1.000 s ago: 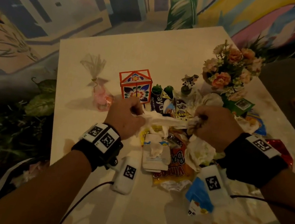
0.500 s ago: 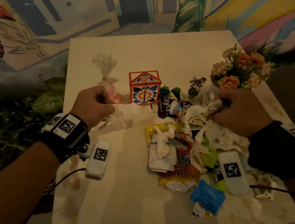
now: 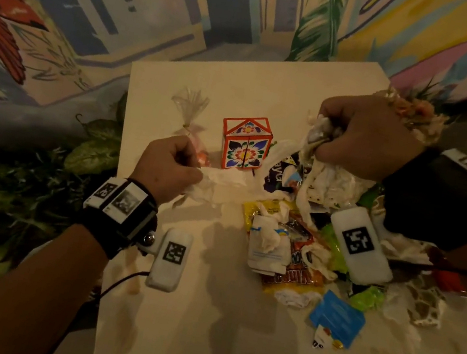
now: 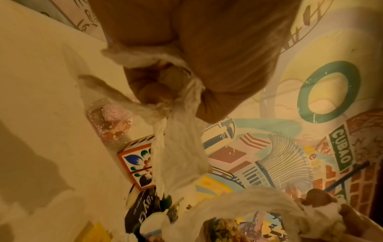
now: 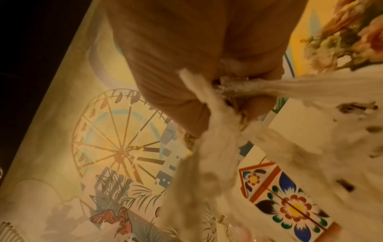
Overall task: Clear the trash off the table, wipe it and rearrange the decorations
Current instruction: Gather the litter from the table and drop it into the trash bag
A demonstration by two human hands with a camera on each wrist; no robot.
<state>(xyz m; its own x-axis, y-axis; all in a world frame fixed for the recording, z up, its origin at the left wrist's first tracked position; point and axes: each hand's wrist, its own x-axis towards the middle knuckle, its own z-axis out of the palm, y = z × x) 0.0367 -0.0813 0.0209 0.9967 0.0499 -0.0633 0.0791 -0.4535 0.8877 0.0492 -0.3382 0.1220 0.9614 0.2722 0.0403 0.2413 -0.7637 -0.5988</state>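
Note:
My left hand (image 3: 170, 162) grips one end of a white plastic bag (image 3: 225, 180) low over the cream table (image 3: 202, 311). My right hand (image 3: 361, 137) holds the bag's other bunched end (image 3: 321, 148) higher up, above the trash pile. The wrist views show each fist closed round twisted white plastic (image 4: 178, 139) (image 5: 217, 147). Below lies the trash pile: an orange snack wrapper (image 3: 297, 269), crumpled white tissues (image 3: 268, 239), a blue packet (image 3: 336, 318) and green wrappers (image 3: 367, 297). The floral house-shaped box (image 3: 245, 144) stands behind the bag.
A clear gift bag with pink sweets (image 3: 190, 116) stands left of the box. A flower bouquet (image 3: 414, 115) peeks out behind my right hand. Leafy plants (image 3: 91, 145) border the table's left edge. A painted mural wall (image 3: 132, 3) rises behind.
My hands have pulled apart, stretching the white bag open. The right hand rose up and back toward the bouquet; the left moved left and slightly toward me.

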